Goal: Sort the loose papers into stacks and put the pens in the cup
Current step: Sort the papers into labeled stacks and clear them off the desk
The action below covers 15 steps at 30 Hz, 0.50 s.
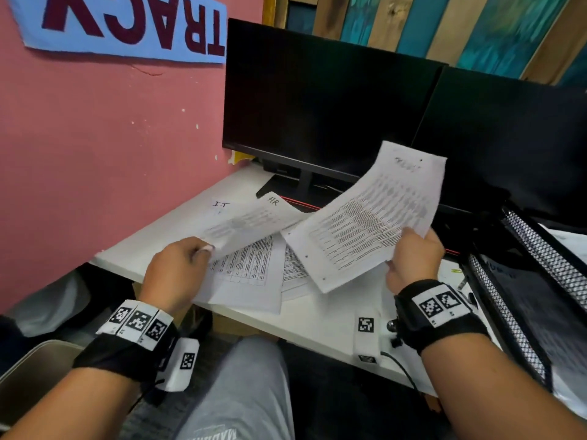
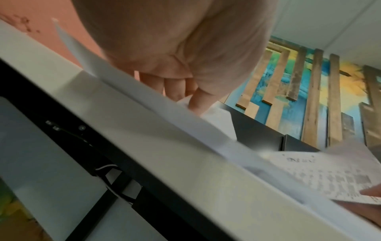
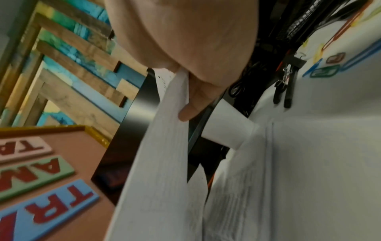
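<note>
My right hand [image 1: 413, 255] pinches a printed sheet [image 1: 368, 217] by its near right edge and holds it tilted up above the desk; the same sheet [image 3: 164, 163] shows in the right wrist view with my thumb on it. My left hand [image 1: 181, 265] grips the near corner of a sheet marked "HR" [image 1: 254, 217], lifted slightly; the left wrist view shows this sheet [image 2: 128, 91] pinched. A sheet marked "I.T" [image 1: 219, 206] lies flat behind it. More printed papers [image 1: 254, 268] lie loose underneath. A white paper cup [image 3: 228, 128] stands by the monitors. Dark pens [image 3: 288, 91] lie beyond it.
Two black monitors [image 1: 317, 100] stand at the back of the white desk [image 1: 317, 325]. A black mesh tray [image 1: 540, 281] holding papers sits at the right. A pink wall [image 1: 95, 154] bounds the left. My knee is under the desk edge.
</note>
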### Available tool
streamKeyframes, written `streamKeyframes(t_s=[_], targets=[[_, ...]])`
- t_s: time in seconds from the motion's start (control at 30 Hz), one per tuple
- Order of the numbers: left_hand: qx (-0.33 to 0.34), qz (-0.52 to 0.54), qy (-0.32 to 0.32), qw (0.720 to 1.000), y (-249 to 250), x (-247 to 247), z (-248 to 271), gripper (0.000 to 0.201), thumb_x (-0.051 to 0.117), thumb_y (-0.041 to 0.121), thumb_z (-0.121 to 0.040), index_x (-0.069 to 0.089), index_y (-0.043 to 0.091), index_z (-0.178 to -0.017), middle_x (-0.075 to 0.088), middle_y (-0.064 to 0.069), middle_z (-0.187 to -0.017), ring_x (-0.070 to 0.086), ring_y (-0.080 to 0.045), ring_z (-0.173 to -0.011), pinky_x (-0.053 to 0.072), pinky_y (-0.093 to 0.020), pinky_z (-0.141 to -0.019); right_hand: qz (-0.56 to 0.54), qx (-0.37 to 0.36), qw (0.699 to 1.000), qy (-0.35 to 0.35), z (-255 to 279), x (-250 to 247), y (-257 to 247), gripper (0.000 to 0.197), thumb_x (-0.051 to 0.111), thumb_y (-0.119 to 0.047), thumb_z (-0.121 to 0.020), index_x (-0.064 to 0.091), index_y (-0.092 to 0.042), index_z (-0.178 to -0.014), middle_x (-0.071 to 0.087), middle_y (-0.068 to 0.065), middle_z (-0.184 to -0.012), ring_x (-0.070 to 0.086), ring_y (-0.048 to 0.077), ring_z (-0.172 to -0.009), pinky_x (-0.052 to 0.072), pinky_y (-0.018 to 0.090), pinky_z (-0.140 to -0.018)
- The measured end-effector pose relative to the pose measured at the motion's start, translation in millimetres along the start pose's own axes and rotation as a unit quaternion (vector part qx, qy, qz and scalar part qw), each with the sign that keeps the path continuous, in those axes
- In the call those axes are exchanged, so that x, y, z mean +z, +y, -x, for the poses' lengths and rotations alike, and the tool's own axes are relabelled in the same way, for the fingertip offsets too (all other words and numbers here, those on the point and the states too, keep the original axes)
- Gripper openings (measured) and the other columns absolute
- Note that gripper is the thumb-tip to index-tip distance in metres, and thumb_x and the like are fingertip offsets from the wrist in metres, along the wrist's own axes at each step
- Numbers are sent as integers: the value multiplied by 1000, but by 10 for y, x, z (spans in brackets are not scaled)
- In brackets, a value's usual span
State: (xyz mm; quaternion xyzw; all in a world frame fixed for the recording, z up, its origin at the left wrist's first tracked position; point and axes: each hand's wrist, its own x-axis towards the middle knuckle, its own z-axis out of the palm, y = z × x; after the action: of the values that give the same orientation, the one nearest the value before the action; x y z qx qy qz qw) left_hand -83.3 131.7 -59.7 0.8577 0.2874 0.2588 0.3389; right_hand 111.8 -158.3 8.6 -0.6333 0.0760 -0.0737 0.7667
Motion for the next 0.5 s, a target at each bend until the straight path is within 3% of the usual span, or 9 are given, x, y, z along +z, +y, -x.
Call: streamKeyframes(t_s=[0.07, 0.13, 0.2, 0.27, 0.3, 0.37, 0.43, 0.5], targets=[[2, 31, 40, 999, 15, -42, -8, 16, 56, 27, -103, 67, 23, -91, 72, -4, -85, 65, -32, -84, 47, -39, -72, 12, 20, 1000, 0, -127, -93, -52, 40, 49, -4, -100, 61, -2, -137, 72, 19, -107, 63, 22, -71, 57, 35, -68], [9, 63, 78, 995, 100, -93, 8, 16, 55, 25, -103, 61, 22, -89, 68, -6, -76, 63, -34, -75, 45, -40, -67, 35, 67, 996, -39, -165, -143, -3, 44, 47, -1, -101, 49, 7, -145, 59, 32, -139, 57, 21, -71, 52, 34, -67], [33, 84, 105, 990, 232, -142, 53, 15, 55, 23, -103, 59, 27, -89, 64, -9, -66, 59, -34, -65, 43, -40, -63, 44, 125, 987, -90, -116, -149, 111, 43, 47, 2, -102, 48, 10, -145, 51, 34, -150, 61, 31, -84, 52, 38, -71], [74, 106, 104, 986, 370, -172, 124, 25, 57, 19, -102, 62, 40, -89, 64, -8, -64, 58, -31, -59, 44, -38, -60, 53, 167, 975, -134, -13, -142, 187, 40, 47, 6, -102, 50, 11, -142, 52, 36, -147, 64, 44, -107, 54, 42, -76], [95, 111, 90, 985, 437, -183, 167, 33, 58, 17, -101, 62, 48, -89, 66, -5, -65, 58, -29, -58, 46, -38, -58, 59, 172, 972, -147, 46, -143, 209, 38, 47, 7, -102, 54, 9, -139, 57, 35, -142, 65, 48, -117, 56, 46, -80], [134, 89, 39, 986, 533, -158, 244, 41, 59, 15, -99, 65, 56, -96, 71, 1, -71, 61, -23, -56, 51, -40, -58, 61, 182, 969, -156, 135, -130, 266, 31, 46, 6, -104, 64, 0, -128, 71, 26, -127, 69, 46, -116, 58, 52, -94], [161, 47, -23, 986, 591, -81, 304, 39, 59, 15, -99, 71, 51, -107, 77, 6, -83, 59, -11, -52, 53, -38, -58, 48, 199, 964, -170, 196, -98, 337, 31, 47, 1, -105, 65, 0, -129, 72, 25, -127, 69, 46, -118, 54, 59, -104], [175, 7, -84, 981, 618, 29, 362, 38, 59, 14, -99, 74, 48, -112, 79, 11, -94, 62, -5, -55, 56, -33, -65, 34, 204, 964, -168, 257, -79, 368, 33, 50, -10, -106, 62, 2, -135, 69, 28, -131, 66, 48, -122, 51, 66, -106]])
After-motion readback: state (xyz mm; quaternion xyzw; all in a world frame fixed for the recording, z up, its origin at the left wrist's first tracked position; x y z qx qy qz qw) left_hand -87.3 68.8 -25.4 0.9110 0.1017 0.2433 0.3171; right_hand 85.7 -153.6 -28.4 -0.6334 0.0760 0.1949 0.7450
